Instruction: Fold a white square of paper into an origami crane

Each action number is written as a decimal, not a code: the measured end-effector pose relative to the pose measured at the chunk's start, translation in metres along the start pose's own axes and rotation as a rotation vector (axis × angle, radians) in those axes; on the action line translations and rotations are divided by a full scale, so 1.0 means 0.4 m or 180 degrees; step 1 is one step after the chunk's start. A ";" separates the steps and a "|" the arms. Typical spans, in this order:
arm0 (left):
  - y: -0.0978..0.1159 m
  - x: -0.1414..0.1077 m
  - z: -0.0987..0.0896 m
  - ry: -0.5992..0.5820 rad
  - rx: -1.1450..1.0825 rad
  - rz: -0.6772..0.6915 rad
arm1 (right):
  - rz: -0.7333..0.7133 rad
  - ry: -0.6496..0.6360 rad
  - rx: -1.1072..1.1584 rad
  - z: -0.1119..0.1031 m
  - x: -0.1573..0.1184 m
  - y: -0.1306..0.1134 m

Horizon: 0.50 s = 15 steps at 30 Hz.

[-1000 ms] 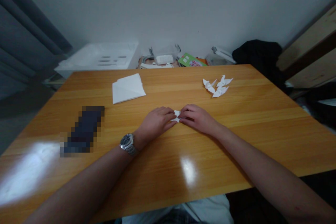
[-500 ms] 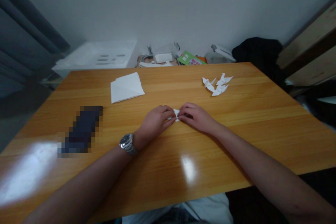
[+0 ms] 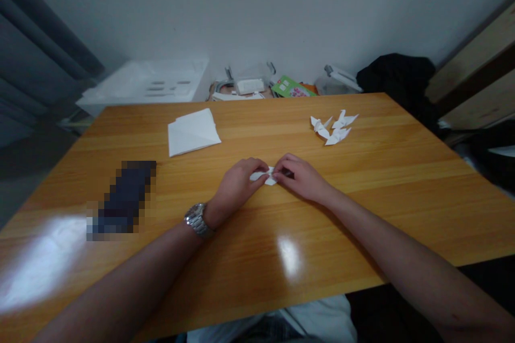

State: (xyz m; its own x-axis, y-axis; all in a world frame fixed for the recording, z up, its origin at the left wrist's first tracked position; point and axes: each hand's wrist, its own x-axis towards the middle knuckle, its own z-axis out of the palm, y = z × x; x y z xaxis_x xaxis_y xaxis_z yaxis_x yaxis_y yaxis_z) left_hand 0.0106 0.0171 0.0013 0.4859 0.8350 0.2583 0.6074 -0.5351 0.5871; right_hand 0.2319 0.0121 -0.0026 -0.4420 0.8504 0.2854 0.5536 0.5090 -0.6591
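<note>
A small piece of folded white paper (image 3: 271, 178) lies low over the middle of the wooden table (image 3: 257, 246). From its left side, my left hand (image 3: 241, 179) pinches it between thumb and fingers; a silver watch (image 3: 197, 218) is on that wrist. My right hand (image 3: 301, 176) grips the paper's right side, fingers curled and fingertips close to those of the left. Parts of the paper are hidden behind the fingers. Beyond my right hand sit several white origami birds (image 3: 338, 135) in a loose group.
A stack of white paper sheets (image 3: 193, 133) rests at the back left. A dark pixelated object (image 3: 129, 193) lies on the left side. Behind the table are a white tray-like container (image 3: 140, 83), a green booklet (image 3: 292, 87) and a dark cloth heap (image 3: 396, 77).
The fingers of my left hand have shifted slightly, so more of the folded paper shows beneath them. My right hand stays almost in place.
</note>
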 end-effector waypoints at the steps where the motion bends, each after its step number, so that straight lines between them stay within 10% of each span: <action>1: 0.001 0.000 -0.001 -0.0005 -0.0017 0.0022 | 0.0024 0.0007 0.0019 0.001 0.000 0.000; 15: -0.019 -0.001 0.009 -0.0070 -0.0052 0.0581 | -0.0139 -0.0162 0.0197 -0.010 -0.009 -0.001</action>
State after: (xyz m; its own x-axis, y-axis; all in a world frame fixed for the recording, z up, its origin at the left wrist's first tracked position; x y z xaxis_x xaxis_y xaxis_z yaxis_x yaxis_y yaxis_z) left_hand 0.0080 0.0206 -0.0059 0.6008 0.7210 0.3451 0.4977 -0.6753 0.5444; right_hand 0.2360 0.0096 -0.0007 -0.5009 0.8189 0.2802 0.4890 0.5349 -0.6891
